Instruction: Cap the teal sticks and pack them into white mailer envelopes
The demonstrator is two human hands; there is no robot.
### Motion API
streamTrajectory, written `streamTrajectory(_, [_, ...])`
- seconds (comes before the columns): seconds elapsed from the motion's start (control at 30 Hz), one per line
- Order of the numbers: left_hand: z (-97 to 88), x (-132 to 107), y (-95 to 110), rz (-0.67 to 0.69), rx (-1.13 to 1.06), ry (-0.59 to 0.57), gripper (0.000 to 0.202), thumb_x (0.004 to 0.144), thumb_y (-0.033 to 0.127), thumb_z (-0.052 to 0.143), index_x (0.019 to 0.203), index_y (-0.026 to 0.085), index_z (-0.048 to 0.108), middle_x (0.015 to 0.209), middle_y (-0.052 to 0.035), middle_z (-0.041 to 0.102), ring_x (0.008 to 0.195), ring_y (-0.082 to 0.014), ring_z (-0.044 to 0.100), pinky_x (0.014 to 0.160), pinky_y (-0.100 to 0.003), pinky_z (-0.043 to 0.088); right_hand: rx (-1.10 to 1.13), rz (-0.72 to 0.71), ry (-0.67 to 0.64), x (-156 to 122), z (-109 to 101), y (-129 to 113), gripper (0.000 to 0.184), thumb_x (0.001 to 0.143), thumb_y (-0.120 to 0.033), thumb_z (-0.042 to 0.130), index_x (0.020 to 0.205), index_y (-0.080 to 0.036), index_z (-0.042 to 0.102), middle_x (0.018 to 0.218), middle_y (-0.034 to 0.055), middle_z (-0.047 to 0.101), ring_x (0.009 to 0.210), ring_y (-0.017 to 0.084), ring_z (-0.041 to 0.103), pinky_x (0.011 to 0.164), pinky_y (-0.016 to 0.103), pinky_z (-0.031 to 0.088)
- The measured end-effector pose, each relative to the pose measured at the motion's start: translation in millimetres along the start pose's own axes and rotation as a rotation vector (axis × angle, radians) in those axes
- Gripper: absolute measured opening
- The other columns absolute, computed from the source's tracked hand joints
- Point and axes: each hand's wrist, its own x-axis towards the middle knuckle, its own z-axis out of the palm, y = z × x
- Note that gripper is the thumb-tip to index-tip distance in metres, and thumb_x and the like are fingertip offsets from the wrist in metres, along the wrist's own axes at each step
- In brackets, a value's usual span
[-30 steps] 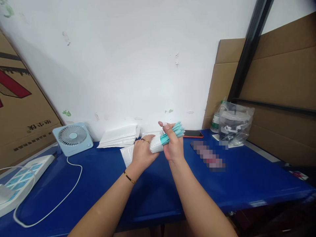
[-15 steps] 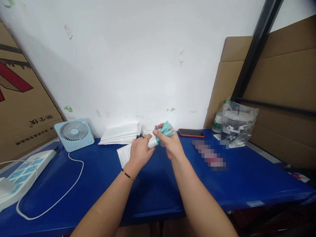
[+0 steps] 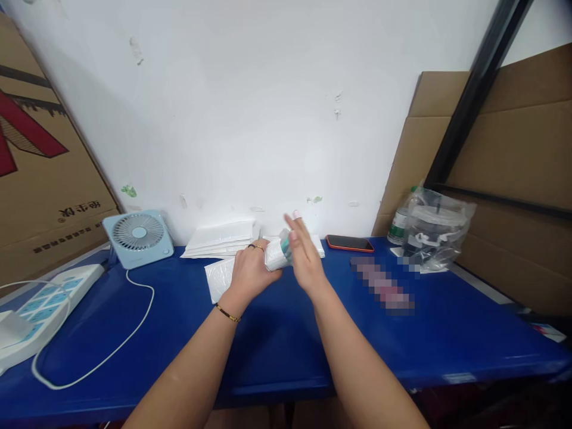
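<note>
My left hand is wrapped round a bundle of teal sticks in a white plastic wrapper. Only a bit of teal shows at the bundle's right end; the rest is covered by wrapper and fingers. Against that end lies the palm of my right hand, its fingers stretched out and pointing up. A flat white plastic packet shows left of my left hand, partly hidden by it; I cannot tell if it joins the wrapper. Behind the hands, several white packets lie stacked against the wall.
On the blue table stand a light blue fan and a white power strip at left. To the right are a phone, a blurred-out flat item, a bottle and a bagged clear container. Cardboard leans behind.
My right hand has opened from its grip round the teal ends and now lies flat against them. The teal sticks show less than before. The camera view has shifted slightly.
</note>
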Motion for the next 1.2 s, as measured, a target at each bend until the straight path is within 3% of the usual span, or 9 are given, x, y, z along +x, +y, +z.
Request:
streamTrajectory(0.17, [-3.2, 1, -7, -0.029, 0.002, 0.047, 0.048, 0.063, 0.040, 0.066, 0.104, 0.020, 0.050, 0.097, -0.0061, 0.063, 0.088, -0.0265, 0.061, 0.071, -0.033, 0.042, 0.023, -0.003, -0.040, 0, -2, -4, 0.043, 0.094, -0.045, 0.030, 0.121, -0.027, 0.058, 0.124, 0.0027, 0.059, 0.124, 0.019, 0.045, 0.113, 0.044, 0.011])
streamTrajectory(0.3, [-6.4, 2, -11, -0.068, 0.001, 0.103, 0.054, 0.063, 0.046, 0.065, 0.107, 0.019, 0.048, 0.099, -0.0076, 0.061, 0.091, -0.0277, 0.060, 0.072, -0.034, 0.042, 0.038, 0.035, 0.131, 0, -1, 0, 0.045, 0.091, -0.046, 0.038, 0.130, -0.026, 0.049, 0.139, 0.0026, 0.044, 0.134, 0.021, 0.031, 0.112, 0.043, 0.017])
streamTrajectory(0.43, [-8.8, 3, -13, -0.100, -0.018, 0.137, 0.062, 0.061, 0.043, 0.067, 0.114, 0.020, 0.045, 0.104, -0.0080, 0.059, 0.096, -0.0283, 0.058, 0.077, -0.036, 0.042, 0.068, 0.150, -0.063, 1, -2, 2, 0.042, 0.089, -0.046, 0.042, 0.119, -0.024, 0.059, 0.124, 0.0057, 0.059, 0.120, 0.023, 0.049, 0.103, 0.042, 0.033])
streamTrajectory(0.57, [-9.9, 2, -14, -0.113, -0.039, 0.152, 0.066, 0.060, 0.041, 0.068, 0.118, 0.020, 0.042, 0.108, -0.0089, 0.058, 0.100, -0.0295, 0.056, 0.079, -0.037, 0.042, 0.019, 0.043, 0.093, -1, 0, 1, 0.039, 0.086, -0.038, 0.049, 0.122, -0.026, 0.058, 0.126, 0.0036, 0.057, 0.115, 0.023, 0.052, 0.096, 0.038, 0.039])
streamTrajectory(0.7, [-11.8, 2, -13, -0.110, -0.078, 0.181, 0.070, 0.059, 0.043, 0.069, 0.119, 0.019, 0.041, 0.111, -0.0098, 0.057, 0.104, -0.0305, 0.054, 0.082, -0.039, 0.041, 0.040, 0.161, -0.055, 0, 3, 5, 0.030, 0.081, -0.034, 0.055, 0.105, -0.021, 0.067, 0.090, 0.0031, 0.071, 0.071, 0.018, 0.063, 0.066, 0.030, 0.048])
streamTrajectory(0.77, [-16.1, 4, -11, -0.100, -0.125, 0.195, 0.079, 0.056, 0.049, 0.072, 0.121, 0.019, 0.040, 0.115, -0.0107, 0.056, 0.107, -0.0310, 0.052, 0.084, -0.040, 0.041, 0.079, 0.189, -0.015, 5, 2, 6, 0.026, 0.079, -0.034, 0.057, 0.096, -0.019, 0.069, 0.071, 0.0005, 0.068, 0.056, 0.014, 0.058, 0.057, 0.026, 0.046])
streamTrajectory(0.9, [-33.6, 13, -7, -0.085, -0.401, 0.218, 0.085, 0.055, 0.057, 0.073, 0.124, 0.019, 0.040, 0.120, -0.0107, 0.054, 0.107, -0.0294, 0.053, 0.085, -0.039, 0.043, 0.069, 0.011, 0.156, 33, -12, -12, 0.018, 0.076, -0.032, 0.060, 0.085, -0.020, 0.071, 0.067, -0.0002, 0.066, 0.061, 0.013, 0.055, 0.057, 0.024, 0.042])
streamTrajectory(1.03, [-51.0, 25, -2, -0.060, -0.965, 0.122, 0.050, 0.076, 0.052, 0.058, 0.111, 0.018, 0.052, 0.105, -0.0066, 0.064, 0.093, -0.0215, 0.060, 0.078, -0.033, 0.046, 0.034, -0.183, 0.051, 63, -32, -52, 0.010, 0.071, -0.024, 0.064, 0.077, -0.022, 0.072, 0.077, -0.0002, 0.068, 0.073, 0.015, 0.057, 0.065, 0.026, 0.043])
streamTrajectory(1.2, [-58.7, 33, 10, -0.019, -1.258, 0.181, 0.036, 0.074, 0.043, 0.064, 0.096, 0.014, 0.061, 0.095, -0.0065, 0.067, 0.089, -0.0197, 0.060, 0.079, -0.032, 0.046, 0.179, -0.111, -0.075, 71, -46, -87, 0.007, 0.064, -0.018, 0.070, 0.071, -0.019, 0.071, 0.072, -0.0015, 0.068, 0.070, 0.014, 0.057, 0.064, 0.026, 0.045])
